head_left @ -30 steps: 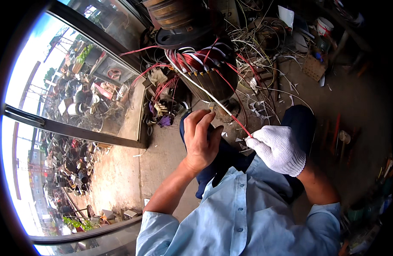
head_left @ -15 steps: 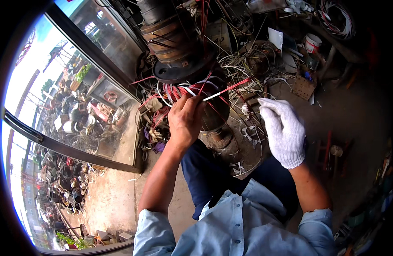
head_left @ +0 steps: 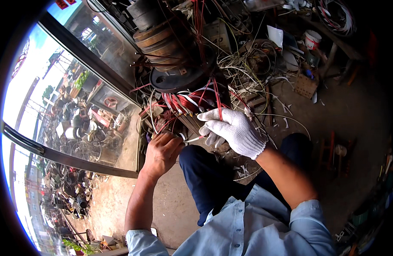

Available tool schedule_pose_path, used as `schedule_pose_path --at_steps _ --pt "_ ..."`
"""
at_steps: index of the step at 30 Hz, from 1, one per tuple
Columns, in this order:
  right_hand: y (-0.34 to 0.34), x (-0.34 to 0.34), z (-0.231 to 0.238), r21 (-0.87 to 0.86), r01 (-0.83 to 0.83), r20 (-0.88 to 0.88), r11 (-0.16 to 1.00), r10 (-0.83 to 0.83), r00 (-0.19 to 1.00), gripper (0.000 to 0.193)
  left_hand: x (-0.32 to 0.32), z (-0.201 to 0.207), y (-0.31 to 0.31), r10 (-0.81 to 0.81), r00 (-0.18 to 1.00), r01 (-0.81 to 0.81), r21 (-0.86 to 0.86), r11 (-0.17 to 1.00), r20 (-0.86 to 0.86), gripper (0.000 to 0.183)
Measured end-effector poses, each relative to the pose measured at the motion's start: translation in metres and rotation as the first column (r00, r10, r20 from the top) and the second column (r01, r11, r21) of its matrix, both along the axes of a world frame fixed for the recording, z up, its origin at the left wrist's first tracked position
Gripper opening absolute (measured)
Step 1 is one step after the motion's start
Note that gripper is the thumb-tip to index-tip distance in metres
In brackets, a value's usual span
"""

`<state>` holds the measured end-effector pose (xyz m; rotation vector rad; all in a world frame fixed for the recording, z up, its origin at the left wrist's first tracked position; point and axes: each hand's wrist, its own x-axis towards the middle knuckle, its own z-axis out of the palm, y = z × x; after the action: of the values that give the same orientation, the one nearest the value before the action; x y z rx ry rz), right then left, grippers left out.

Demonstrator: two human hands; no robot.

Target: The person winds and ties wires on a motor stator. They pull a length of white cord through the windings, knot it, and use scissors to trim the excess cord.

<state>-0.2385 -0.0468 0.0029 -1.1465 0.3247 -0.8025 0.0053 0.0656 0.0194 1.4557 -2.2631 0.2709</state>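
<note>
My bare left hand (head_left: 163, 154) is closed, with a thin white sleeve (head_left: 191, 140) at its fingertips. Red shows at the sleeve's far end, beside the lower fingers of my other hand. My right hand (head_left: 236, 132), in a white knitted glove, has its fingers bent around red wires (head_left: 218, 96) that run down from above; its palm side is hidden. Just beyond both hands stands an upright motor rotor with brownish rings (head_left: 164, 47) and a dark disc (head_left: 175, 83). Below the disc bulges a bundle of red and white winding leads (head_left: 183, 102).
Tangled pale wires (head_left: 252, 64) lie on the floor to the right of the rotor. Beyond them are a white bucket (head_left: 312, 39) and a perforated board (head_left: 305, 86). A reddish stool (head_left: 333, 151) stands at right. Glazed door framing (head_left: 77, 160) is at left, with scrap piled outside.
My left hand has moved down and left from the winding leads. My gloved right hand has come in from the right, its fingers now around the red wires. My view has shifted slightly.
</note>
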Motion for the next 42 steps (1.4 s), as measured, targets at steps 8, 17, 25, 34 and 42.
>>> schedule_pose_path --at_steps 8,17,25,34,42 --pt "-0.007 0.026 -0.015 0.000 -0.065 -0.027 0.998 0.065 0.997 0.024 -0.002 0.036 0.001 0.067 0.997 -0.068 0.057 0.996 0.031 0.032" --pt "0.058 0.014 -0.038 -0.580 0.147 -0.157 0.801 -0.287 0.945 0.014 -0.065 0.082 -0.022 -0.204 0.721 0.228 0.051 0.972 0.663 0.040" --pt "0.035 0.040 -0.034 0.185 0.007 0.015 0.983 -0.010 1.000 0.014 -0.059 0.079 -0.037 0.034 0.843 0.033 -0.115 0.993 0.536 0.032" --pt "0.007 0.042 -0.023 0.425 -0.016 0.077 0.905 -0.019 0.997 0.019 -0.039 -0.022 0.005 0.263 0.943 -0.241 0.124 0.963 -0.203 0.047" --pt "0.021 0.056 -0.019 0.503 -0.071 0.139 0.861 0.001 0.990 0.026 -0.007 0.044 0.007 0.072 0.995 -0.074 0.033 0.997 0.075 0.014"
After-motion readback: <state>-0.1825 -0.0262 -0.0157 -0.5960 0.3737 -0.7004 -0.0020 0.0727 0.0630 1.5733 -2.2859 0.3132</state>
